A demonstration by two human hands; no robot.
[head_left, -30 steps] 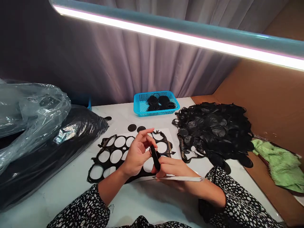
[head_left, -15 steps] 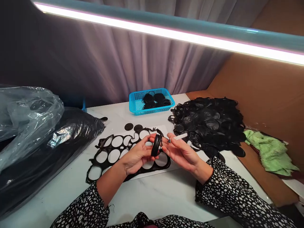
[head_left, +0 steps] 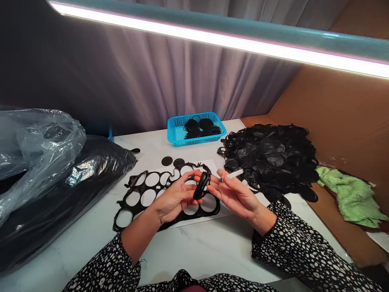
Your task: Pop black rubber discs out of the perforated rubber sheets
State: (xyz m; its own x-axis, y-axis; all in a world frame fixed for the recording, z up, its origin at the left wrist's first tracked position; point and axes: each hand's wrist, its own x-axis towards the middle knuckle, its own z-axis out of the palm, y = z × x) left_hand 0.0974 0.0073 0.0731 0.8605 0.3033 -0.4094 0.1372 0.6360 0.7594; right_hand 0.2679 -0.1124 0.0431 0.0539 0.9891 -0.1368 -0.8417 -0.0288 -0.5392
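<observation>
A bundle of thin black rings [head_left: 201, 185] is held upright on edge by my left hand [head_left: 176, 198], its fingers and thumb around the rings. From the right, the fingertips of my right hand [head_left: 238, 198] reach to the bundle's edge. A slim white-handled tool [head_left: 234, 174] with a dark tip lies between that hand's thumb and fingers. Beneath both hands a black sheet with round holes [head_left: 138, 193] lies on white paper. Two black discs [head_left: 167, 161] rest just beyond the sheet.
A blue basket [head_left: 197, 142] holding black rings stands at the back. At the right is a large heap of black discs and scraps [head_left: 273, 158], with a green cloth [head_left: 349, 198] beside it. Plastic bags [head_left: 75, 174] fill the left side. A bright lamp [head_left: 212, 34] crosses overhead.
The ring bundle has tilted slightly to the right in my left hand. The white-handled tool has turned a little, its handle end higher. The whole view has shifted slightly.
</observation>
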